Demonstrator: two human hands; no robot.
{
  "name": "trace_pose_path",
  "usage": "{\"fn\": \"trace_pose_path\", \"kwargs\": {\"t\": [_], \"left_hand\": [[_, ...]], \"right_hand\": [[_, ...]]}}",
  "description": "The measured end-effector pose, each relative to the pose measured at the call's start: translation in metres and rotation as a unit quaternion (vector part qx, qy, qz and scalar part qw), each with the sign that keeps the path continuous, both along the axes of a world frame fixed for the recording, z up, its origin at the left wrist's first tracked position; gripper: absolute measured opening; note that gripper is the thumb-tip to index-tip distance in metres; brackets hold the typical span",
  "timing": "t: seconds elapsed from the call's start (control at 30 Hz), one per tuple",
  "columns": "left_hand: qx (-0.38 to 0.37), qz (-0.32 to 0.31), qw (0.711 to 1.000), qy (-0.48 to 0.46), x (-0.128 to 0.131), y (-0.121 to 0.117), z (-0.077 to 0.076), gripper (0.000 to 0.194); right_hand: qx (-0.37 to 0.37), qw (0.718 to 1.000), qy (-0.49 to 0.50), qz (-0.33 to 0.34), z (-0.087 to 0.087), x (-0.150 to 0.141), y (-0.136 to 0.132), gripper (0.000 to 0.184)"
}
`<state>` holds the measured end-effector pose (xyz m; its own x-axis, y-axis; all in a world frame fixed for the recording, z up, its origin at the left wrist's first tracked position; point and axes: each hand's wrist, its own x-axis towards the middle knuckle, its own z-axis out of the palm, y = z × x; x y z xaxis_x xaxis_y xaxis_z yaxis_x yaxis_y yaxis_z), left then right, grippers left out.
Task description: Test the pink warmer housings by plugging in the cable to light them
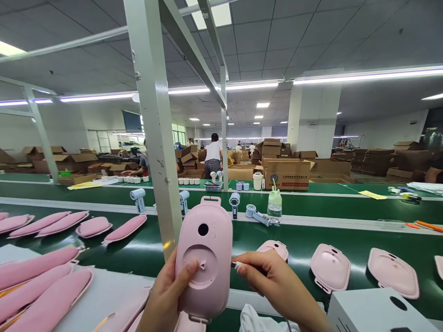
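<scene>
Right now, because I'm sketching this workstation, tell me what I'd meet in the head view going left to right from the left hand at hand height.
Left hand → held pink casing → small white plug-like piece → right hand → first pink shell → second pink shell → cut-off pink shell.

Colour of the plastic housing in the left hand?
Light pink; the plastic housing shows in the head view.

In the lower middle, the left hand (168, 287) is holding a pink case (209, 256), and the right hand (273, 276) is pinching a white plug (237, 264) just beside it.
</scene>
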<state>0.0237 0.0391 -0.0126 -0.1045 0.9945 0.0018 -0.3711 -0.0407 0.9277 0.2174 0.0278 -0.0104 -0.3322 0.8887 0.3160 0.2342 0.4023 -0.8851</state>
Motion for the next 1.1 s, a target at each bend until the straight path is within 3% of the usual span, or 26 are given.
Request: {"fn": "trace_pose_path", "kwargs": {"t": [0.23,0.43,0.67,0.77,0.93,1.1], "left_hand": [[0.035,-0.02,0.995,0.09,-0.012,0.002,-0.008,0.082],[0.053,-0.003,0.989,0.141,-0.012,-0.002,-0.005,0.083],[0.003,-0.031,1.0,0.006,-0.009,0.0,-0.004,0.081],[0.032,-0.012,0.998,0.046,-0.009,0.001,-0.007,0.08],[0.078,0.022,0.983,0.162,-0.011,0.002,-0.009,0.077],[0.074,0.011,0.99,0.121,-0.012,0.003,-0.006,0.074]], "right_hand": [[0.006,0.995,-0.096,-0.033,0.012,-0.002,-0.01,0.031],[0.013,0.992,-0.116,-0.051,0.013,-0.004,-0.013,0.032],[0.051,0.993,-0.09,-0.048,0.012,-0.009,-0.015,0.032],[0.076,0.989,-0.107,-0.068,0.013,-0.009,-0.017,0.032],[0.051,0.982,-0.166,-0.075,0.012,-0.007,-0.014,0.033],[0.053,0.989,-0.132,-0.04,0.012,-0.009,-0.009,0.03]]}}
